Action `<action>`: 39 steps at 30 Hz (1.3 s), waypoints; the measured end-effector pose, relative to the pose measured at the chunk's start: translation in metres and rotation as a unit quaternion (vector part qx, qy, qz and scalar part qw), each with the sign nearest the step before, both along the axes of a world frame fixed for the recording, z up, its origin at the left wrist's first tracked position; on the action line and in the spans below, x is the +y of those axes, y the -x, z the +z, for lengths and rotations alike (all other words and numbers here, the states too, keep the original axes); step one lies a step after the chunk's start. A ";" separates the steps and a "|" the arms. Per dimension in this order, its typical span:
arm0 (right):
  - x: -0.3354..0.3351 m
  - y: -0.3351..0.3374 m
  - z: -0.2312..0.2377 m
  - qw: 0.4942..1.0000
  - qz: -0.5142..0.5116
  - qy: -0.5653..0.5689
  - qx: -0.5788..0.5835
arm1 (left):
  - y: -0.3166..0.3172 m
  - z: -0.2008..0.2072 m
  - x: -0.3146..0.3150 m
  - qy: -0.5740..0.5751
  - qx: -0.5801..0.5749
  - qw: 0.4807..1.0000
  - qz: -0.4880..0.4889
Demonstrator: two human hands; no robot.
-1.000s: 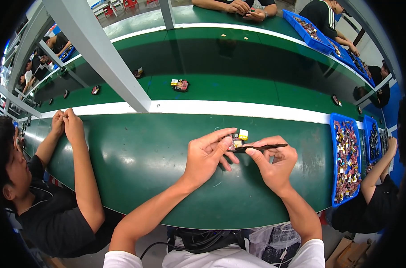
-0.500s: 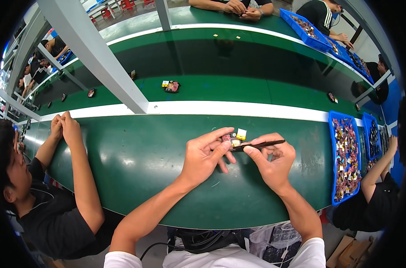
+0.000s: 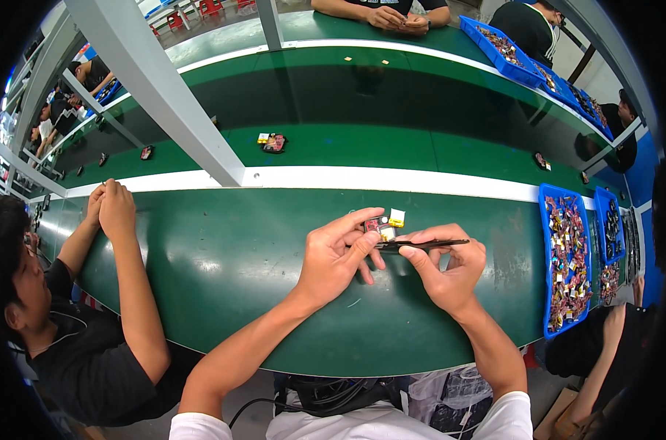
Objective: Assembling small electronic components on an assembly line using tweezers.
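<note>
Fingers (image 3: 358,218) partly hide the device (image 3: 380,227) in the left grip (image 3: 331,253); right grip (image 3: 451,270) pinches black tweezers (image 3: 444,242).

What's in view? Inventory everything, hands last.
Held device: one, black-red, left hand
Pouch: one, white-yellow, beside device
Slim tool: one, black, right hand
Bench: one, green, foreground
Belt: one, green, beyond bench
More devices: several, black-red, on belt
Bits: two, pale, belt's far side
Near trays: two, blue, right
Far trays: several, blue, upper right
Posts: several, grey, both sides
Co-workers: several, mostly black tops, around
Seats: several, red, upper left
Cables: count unclear, black, lap
Left hand: one, bare, centre
Right hand: one, bare, right of centre
</note>
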State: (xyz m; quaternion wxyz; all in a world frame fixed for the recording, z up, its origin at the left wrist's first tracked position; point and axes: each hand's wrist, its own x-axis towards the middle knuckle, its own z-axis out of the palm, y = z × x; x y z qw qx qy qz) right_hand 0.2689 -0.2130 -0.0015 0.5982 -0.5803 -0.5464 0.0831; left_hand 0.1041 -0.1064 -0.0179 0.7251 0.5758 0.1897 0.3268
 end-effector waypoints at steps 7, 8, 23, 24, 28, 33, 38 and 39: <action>0.000 0.001 0.000 1.000 0.000 -0.010 -0.003 | 0.000 -0.001 0.000 -0.028 0.000 1.000 0.004; -0.001 0.000 0.000 1.000 -0.001 -0.012 -0.006 | -0.001 -0.001 0.000 -0.029 0.000 1.000 0.003; -0.001 0.001 0.000 1.000 -0.017 -0.011 -0.007 | 0.005 0.005 0.004 -0.053 0.007 0.998 -0.030; -0.001 0.002 0.000 1.000 -0.015 -0.011 -0.009 | 0.005 0.005 0.004 -0.052 0.010 0.998 -0.028; -0.002 0.001 -0.002 1.000 -0.017 -0.016 -0.020 | 0.005 0.005 0.004 -0.052 0.016 0.998 -0.025; -0.001 0.003 -0.001 1.000 -0.009 -0.013 -0.021 | 0.004 0.003 0.005 -0.037 0.007 0.999 -0.014; 0.000 0.002 -0.002 0.999 -0.011 -0.019 -0.029 | 0.005 0.002 0.006 -0.019 -0.009 1.000 -0.012; 0.000 0.002 -0.002 0.999 -0.012 -0.021 -0.036 | 0.006 0.000 0.008 -0.008 -0.019 1.000 -0.023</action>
